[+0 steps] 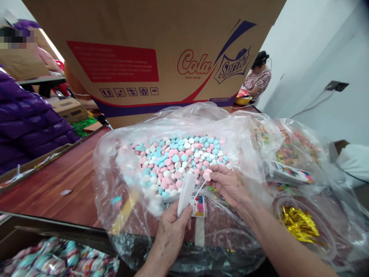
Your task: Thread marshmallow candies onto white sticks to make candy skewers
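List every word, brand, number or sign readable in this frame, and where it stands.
"Cola": cardboard box
"Sprite": same box
"stick candy": same box, below "Cola"
Five handling symbols, including up arrows and an umbrella: same box
Too blurred or small to read: the box's red panel, its blue label, any print on the stacked packets and colourful card.

Bright upper left, glare on plastic bag (245,150), edges apparently stretched
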